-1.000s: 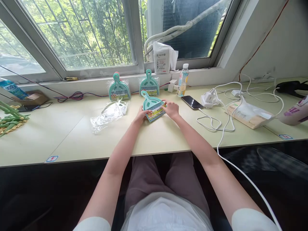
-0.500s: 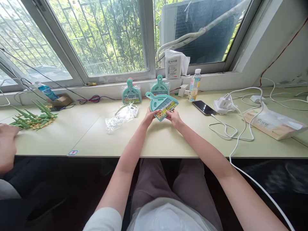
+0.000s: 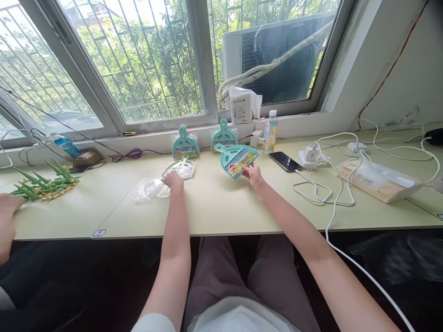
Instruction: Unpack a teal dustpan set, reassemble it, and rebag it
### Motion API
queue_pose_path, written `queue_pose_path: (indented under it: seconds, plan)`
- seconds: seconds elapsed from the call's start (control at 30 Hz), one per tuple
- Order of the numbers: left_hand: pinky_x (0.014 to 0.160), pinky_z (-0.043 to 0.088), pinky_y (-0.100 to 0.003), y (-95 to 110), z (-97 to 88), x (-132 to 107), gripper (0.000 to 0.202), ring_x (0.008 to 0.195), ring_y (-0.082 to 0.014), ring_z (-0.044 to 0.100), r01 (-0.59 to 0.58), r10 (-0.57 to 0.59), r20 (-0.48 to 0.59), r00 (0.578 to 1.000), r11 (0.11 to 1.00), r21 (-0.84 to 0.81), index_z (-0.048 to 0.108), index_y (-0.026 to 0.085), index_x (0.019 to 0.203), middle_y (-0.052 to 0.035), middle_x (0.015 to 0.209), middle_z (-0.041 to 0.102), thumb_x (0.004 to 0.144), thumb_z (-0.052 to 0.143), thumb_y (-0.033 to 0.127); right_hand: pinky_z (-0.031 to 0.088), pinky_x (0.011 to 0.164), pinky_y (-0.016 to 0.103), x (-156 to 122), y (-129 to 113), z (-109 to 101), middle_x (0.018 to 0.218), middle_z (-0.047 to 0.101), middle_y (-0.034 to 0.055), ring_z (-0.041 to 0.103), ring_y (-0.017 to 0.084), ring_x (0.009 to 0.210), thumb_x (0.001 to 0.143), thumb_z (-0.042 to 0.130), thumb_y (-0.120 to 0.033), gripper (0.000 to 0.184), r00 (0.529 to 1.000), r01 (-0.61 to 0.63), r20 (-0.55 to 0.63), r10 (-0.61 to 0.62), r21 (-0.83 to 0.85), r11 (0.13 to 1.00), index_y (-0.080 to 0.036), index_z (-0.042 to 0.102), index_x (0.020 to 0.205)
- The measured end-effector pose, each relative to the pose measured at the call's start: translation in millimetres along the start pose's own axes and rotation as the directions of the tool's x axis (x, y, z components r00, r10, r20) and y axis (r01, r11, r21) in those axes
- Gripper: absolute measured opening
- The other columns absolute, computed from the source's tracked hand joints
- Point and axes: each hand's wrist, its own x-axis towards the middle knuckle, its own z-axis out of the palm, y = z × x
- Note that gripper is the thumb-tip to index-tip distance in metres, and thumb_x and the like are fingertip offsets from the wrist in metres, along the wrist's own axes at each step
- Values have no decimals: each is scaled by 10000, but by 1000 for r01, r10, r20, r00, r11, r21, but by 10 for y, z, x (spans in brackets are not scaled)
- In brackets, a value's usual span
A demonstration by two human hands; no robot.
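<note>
The right hand [image 3: 254, 174] holds a teal dustpan [image 3: 231, 157] up off the desk [image 3: 221, 212], near the middle. Its grip is pinched on the pan's lower edge, by the printed card, and the pan tilts with its handle toward the left. The left hand [image 3: 172, 180] is down on a clear plastic wrapper [image 3: 149, 190], fingers curled against it; whether they pinch the film or only press it, I cannot tell. One bagged dustpan [image 3: 185, 145] and a second bagged dustpan [image 3: 224, 136] stand at the desk's far edge. A thin pan held at one edge could swing, so a firm thumb on the card seems wise; slippery film probably wants a flat press — no snatching. Far left, another person's hand [image 3: 7, 214] lies beside green woven leaves [image 3: 44, 184].
</note>
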Motion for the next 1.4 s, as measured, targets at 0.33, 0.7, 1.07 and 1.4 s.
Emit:
queue_pose_path:
  seconds: [0.33,0.7,1.07,1.4]
  plan:
    - [828,445,-383,246,-99,-143,380,1019,-294,618,-207,194,-168,966,976,-63,694,167,1073,-171,1180,616,865,391,73,632,781,365,-38,-41,55,865,719,38,714,157,751,763,654,-14,224,999,-9,-37,7,-61,998,-170,572,902]
    - [984,294,-492,716,252,-529,373,1052,-326,571,-569,573,-22,819,817,95,739,165,920,-177,899,674,839,384,84,616,825,355,98,-93,-97,815,706,9,702,133,718,781,631,-16,194,997,11,-71,-12,-10,1000,-177,575,874]
    - [981,319,-460,643,320,-428,296,1122,-345,539,-463,458,69,886,882,85,672,129,1037,-207,1092,628,873,427,128,610,856,385,21,-223,-47,913,740,54,727,189,827,758,665,-40,226,974,-6,225,14,-39,999,-168,617,937]
    - [999,320,-463,634,34,-548,314,1198,-321,446,-314,285,-272,919,947,-72,610,160,1096,-162,1146,609,932,350,226,626,773,409,42,-222,-103,844,750,91,728,214,738,687,699,14,281,942,-91,284,178,-295,951,-127,657,927]
